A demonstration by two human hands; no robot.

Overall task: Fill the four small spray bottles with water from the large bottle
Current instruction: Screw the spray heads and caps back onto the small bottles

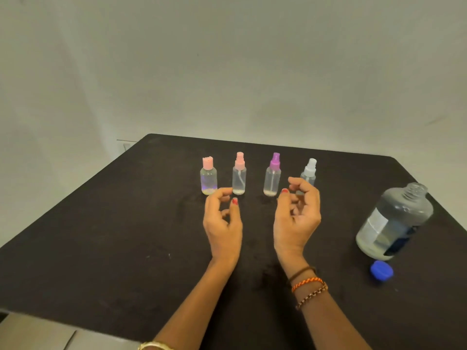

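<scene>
Pale bare wall behind black table (101,248). Standing in a row across the far middle, left to right: pink flip-cap bottle (208,176), pink spray bottle (239,174), purple spray bottle (272,175), white spray bottle (308,173), all capped, upright and apart, each showing only a shallow layer at the bottom. Raised just in front of that row, left hand (223,221), fingers loosely curled and relaxed, grasping nothing, red-painted thumbnail up, fingertips near the two pink bottles at its 12 o'clock. Gold bangle (155,346) at the bottom edge on that arm. Beside it, right hand (296,215), likewise loose and grasping nothing, partly covering the white spray bottle at its 12 o'clock. Three bracelets (308,286) on that wrist. Well off at 3 o'clock from the hands, large bottle (394,221), clear, labelled, uncapped, largely full of water. Blue cap (381,270) lying on the table just at its 6 o'clock.
</scene>
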